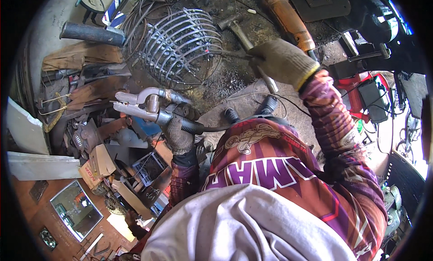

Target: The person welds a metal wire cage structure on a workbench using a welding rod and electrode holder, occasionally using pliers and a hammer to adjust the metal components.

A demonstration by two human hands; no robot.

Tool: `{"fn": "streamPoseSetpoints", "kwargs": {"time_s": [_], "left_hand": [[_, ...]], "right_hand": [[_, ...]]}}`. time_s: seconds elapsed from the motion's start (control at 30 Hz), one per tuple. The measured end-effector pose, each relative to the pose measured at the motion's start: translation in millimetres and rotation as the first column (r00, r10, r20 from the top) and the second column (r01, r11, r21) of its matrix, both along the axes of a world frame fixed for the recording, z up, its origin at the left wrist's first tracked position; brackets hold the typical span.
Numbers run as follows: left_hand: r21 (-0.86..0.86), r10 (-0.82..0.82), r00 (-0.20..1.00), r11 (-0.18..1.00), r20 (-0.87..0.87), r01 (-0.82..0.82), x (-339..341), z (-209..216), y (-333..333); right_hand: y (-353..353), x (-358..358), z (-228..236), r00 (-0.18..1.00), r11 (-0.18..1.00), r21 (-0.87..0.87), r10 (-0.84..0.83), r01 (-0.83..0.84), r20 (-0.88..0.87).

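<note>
My left hand (179,138), in a grey knitted glove, is closed around a welding electrode holder (151,106). Its metal jaws point left and its black ribbed grip sits by my wrist, with a cable running off to the right. No electrode shows in the jaws. My right hand (284,62), gloved too, pinches a thin dark rod (232,54) whose other end reaches the wire cage; whether it is joined there I cannot tell. The rounded cage (180,48) of curved metal bars lies on the ground ahead. A hammer (241,34) lies partly hidden under my right hand.
An orange angle grinder (288,17) lies at the far right of the cage. Coiled wire and a dark pipe (92,33) are at its left. Scrap wood and boxes (101,161) crowd the left side. A red and black machine (372,96) stands at right.
</note>
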State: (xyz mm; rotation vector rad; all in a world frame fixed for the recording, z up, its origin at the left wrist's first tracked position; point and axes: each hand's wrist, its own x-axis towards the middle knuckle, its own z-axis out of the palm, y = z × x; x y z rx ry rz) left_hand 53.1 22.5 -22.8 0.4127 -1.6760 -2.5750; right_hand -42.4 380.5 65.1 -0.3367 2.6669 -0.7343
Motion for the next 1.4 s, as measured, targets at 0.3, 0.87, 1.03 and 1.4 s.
{"fn": "streamPoseSetpoints", "kwargs": {"time_s": [0.3,0.87,1.03,1.4], "left_hand": [[0.134,-0.037,0.999,0.990,0.000,0.037,1,4,5],[0.113,-0.055,0.992,0.991,-0.113,0.068,-1,-10,-11],[0.161,-0.023,0.993,0.986,-0.113,0.041,-2,-28,-24],[0.152,-0.059,0.995,0.986,-0.078,0.070,-5,-10,-34]], "right_hand": [[9,95,12,0.881,0.752,-0.464,-0.357,0.468,0.310],[-27,4,-33,0.719,0.906,0.116,-0.241,0.408,-0.652],[-62,21,-26,0.896,0.877,0.272,-0.305,0.396,-0.323],[-51,64,-4,0.705,0.409,-0.576,-0.354,0.708,0.614]]}}
